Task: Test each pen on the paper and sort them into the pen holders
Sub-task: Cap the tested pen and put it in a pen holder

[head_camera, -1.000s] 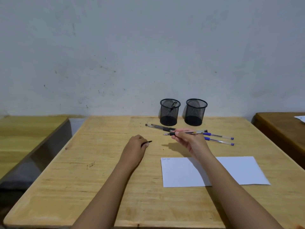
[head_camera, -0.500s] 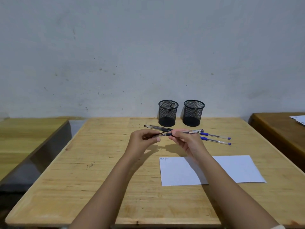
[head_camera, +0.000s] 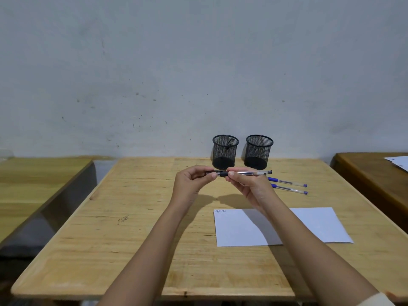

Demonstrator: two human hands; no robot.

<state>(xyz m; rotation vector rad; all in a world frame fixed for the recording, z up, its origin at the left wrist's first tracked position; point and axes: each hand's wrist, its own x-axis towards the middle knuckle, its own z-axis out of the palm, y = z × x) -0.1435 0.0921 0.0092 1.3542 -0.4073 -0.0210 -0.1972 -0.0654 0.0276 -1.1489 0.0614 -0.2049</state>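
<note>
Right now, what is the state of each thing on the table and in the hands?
Black pen: held level above the table by both hands, cap at its left end.
Left hand: closed on the cap end.
Right hand: closed on the barrel.
Two blue pens: lying capped on the table.
Paper: flat, scribbles in its top left corner.
Left holder: upright, one pen inside.
Right holder: upright, looks empty.

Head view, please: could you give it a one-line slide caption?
Both hands hold a black pen level above the table, cap end left.

Wooden table (head_camera: pixel 136 239), white paper (head_camera: pixel 313 226), two blue pens (head_camera: pixel 287 184), two mesh holders (head_camera: pixel 258 151)
</note>
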